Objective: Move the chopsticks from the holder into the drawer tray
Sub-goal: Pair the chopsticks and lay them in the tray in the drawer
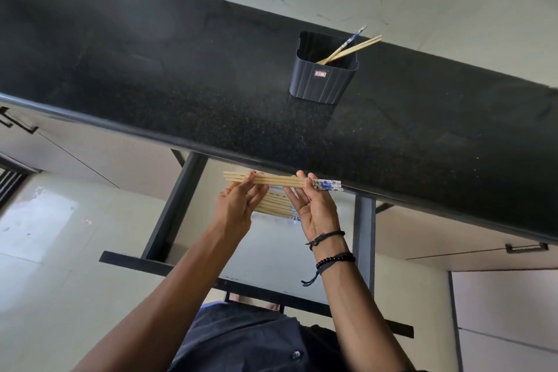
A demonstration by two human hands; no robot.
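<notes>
Surface: black speckled countertop (211, 93) running across the view, with a white veined wall behind it. Below its front edge a dark-framed drawer (169, 211) stands pulled out, with a pale interior.

Left hand (238, 205): palm up, fingertips and thumb pinching the plain end of a bundle of chopsticks (280, 182). The bundle lies level, just in front of the counter edge and over the open drawer.

Bundle: pale wood or bamboo shafts. The ends past the right-hand grip are white with a blue pattern. The count is unclear, as the sticks overlap.

Directly beneath the grip, laid chopsticks (273, 205) of the same kind lie side by side in the drawer. Both hands partly hide them, and the tray's edges cannot be made out.

Right hand (317, 208): palm up, fingers curled over and thumb under the bundle, close to its patterned ends. There are two dark bracelets (332, 258) on the wrist.

Beyond the grip and to its right, a dark ribbed holder (323, 81) stands upright on the counter. Remaining chopsticks (351, 46) lean out of its far right corner: two plain, one blue-patterned.

The small red-and-white label (321, 73) on the holder's front is too small to read.

Far right of the grip: a cabinet handle (527, 248), partly under the counter overhang.
</notes>
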